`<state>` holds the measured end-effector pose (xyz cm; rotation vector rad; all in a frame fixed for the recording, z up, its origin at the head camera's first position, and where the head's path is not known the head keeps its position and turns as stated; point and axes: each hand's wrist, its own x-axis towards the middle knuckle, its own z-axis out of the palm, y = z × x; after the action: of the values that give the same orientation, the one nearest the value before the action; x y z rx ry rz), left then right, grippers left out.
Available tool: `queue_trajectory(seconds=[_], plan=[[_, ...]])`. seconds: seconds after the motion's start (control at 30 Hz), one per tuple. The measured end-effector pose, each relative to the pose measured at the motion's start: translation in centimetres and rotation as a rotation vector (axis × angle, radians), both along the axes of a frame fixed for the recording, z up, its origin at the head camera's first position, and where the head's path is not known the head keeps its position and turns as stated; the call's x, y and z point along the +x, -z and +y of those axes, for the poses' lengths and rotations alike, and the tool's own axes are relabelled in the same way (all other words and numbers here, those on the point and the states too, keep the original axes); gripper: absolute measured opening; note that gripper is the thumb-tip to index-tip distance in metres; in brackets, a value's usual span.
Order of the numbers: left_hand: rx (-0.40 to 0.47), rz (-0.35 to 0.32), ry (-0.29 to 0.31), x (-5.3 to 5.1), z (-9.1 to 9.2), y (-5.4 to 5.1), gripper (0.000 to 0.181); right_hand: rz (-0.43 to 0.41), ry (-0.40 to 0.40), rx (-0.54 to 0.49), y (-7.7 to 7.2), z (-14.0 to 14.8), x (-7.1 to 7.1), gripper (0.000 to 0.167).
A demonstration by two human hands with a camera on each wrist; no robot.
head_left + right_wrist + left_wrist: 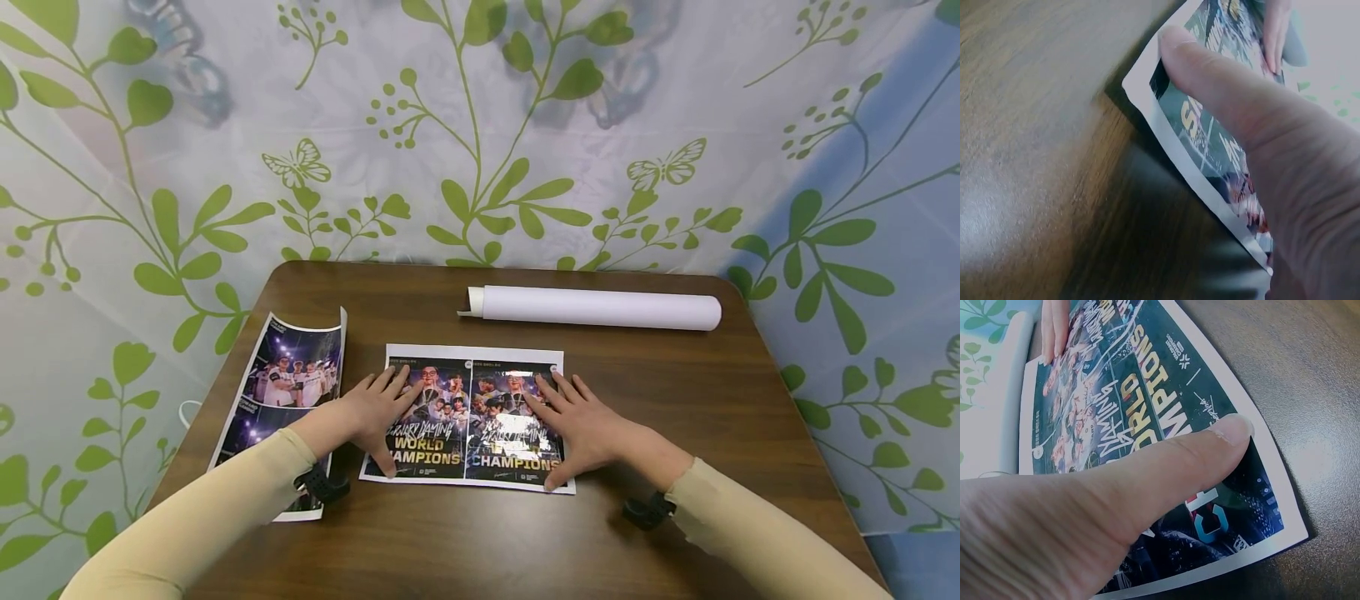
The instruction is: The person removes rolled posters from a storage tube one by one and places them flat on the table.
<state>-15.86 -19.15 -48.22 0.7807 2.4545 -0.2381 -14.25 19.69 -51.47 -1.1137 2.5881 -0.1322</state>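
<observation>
A glossy printed sheet (467,417) with two matching "World Champions" pictures and a white border lies on the wooden table. My left hand (378,414) rests spread on its left side, the thumb near the lower edge. On its right side my right hand (585,425) lies with fingers spread and straight. In the left wrist view the left thumb (1172,462) presses on the print near its border. The right wrist view shows the right thumb (1222,81) on the sheet by a corner that stands slightly off the table.
A second printed sheet (292,367) with curled edges lies to the left, partly under my left forearm. A rolled white paper tube (600,307) lies along the back of the brown table (405,287). Behind it hangs a leaf-patterned cloth (525,125).
</observation>
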Motion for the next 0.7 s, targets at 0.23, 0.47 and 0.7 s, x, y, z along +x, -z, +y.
queue_trajectory(seconds=[0.23,0.47,0.7], plan=[[0.008,0.001,0.003,0.1,0.0,0.3,0.15,-0.013,0.004,0.015,0.1,-0.2,0.3,0.139],[0.014,0.013,0.014,0.0,0.0,0.3,0.149,0.01,0.005,-0.016,0.9,0.2,0.1,0.138],[0.016,0.007,0.017,0.0,-0.1,0.2,0.147,0.011,-0.001,-0.005,0.5,0.1,0.1,0.136]])
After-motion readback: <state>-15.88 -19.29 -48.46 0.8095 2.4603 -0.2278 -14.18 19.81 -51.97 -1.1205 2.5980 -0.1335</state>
